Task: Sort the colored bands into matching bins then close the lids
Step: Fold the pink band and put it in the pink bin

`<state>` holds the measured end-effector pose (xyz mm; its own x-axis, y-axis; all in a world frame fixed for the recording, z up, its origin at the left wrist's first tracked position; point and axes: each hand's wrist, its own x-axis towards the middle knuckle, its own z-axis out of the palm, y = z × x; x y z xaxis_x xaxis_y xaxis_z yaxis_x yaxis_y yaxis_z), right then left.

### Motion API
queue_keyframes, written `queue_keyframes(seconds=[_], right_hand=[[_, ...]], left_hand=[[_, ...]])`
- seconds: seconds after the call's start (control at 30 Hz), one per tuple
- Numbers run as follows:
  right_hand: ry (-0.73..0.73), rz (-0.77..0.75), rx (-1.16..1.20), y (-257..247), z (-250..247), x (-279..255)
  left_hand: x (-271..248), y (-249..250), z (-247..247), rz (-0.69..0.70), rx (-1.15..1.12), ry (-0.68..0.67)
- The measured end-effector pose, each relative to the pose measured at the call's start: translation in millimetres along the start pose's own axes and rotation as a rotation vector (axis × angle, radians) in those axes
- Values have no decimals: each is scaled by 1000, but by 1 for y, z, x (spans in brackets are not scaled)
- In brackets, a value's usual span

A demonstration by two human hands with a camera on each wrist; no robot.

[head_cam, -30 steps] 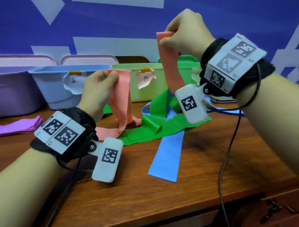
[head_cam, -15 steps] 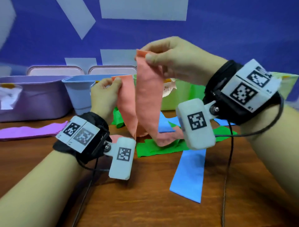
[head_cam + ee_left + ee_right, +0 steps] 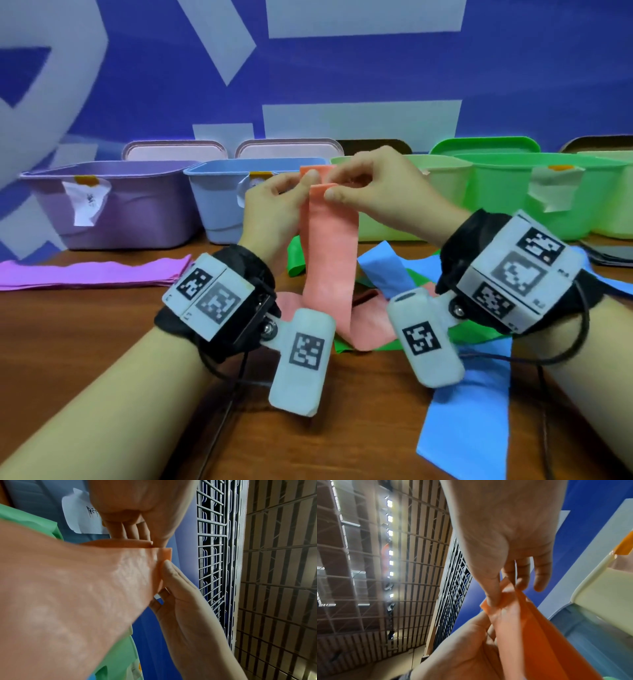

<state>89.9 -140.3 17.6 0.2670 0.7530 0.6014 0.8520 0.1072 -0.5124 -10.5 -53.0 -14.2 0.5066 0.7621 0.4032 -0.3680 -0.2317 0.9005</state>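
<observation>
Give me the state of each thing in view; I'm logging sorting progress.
Salmon band: folded, both ends pinched together, lower loop on the table.
Left hand: pinching one end.
Right hand: pinching the other end.
Purple bin: open.
Blue bin: open.
Green bin: open.
Purple bands: stacked on the table, unsorted.
Blue band: loose on the table.
Green band: loose on the table.

Bright, even light; ceiling lamps (image 3: 390, 534) flare white, the wall (image 3: 102, 85) left of them smears with blur.
</observation>
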Motion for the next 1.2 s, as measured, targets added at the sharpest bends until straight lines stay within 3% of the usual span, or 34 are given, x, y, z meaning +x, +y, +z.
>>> queue_keyframes(seconds=[0.4, 0.63, 0.97, 1.2], right_hand=[[171, -4, 77, 14, -4, -3], [221, -58, -82, 12, -1, -5], [260, 16, 52, 14, 0, -4], [240, -15, 33, 15, -3, -6]], left_hand=[[-6, 4, 8, -107, -82, -201], [-8, 0, 9, -111, -54, -181], [-19, 5, 16, -125, -167, -233], [-20, 7, 16, -135, -160, -237]])
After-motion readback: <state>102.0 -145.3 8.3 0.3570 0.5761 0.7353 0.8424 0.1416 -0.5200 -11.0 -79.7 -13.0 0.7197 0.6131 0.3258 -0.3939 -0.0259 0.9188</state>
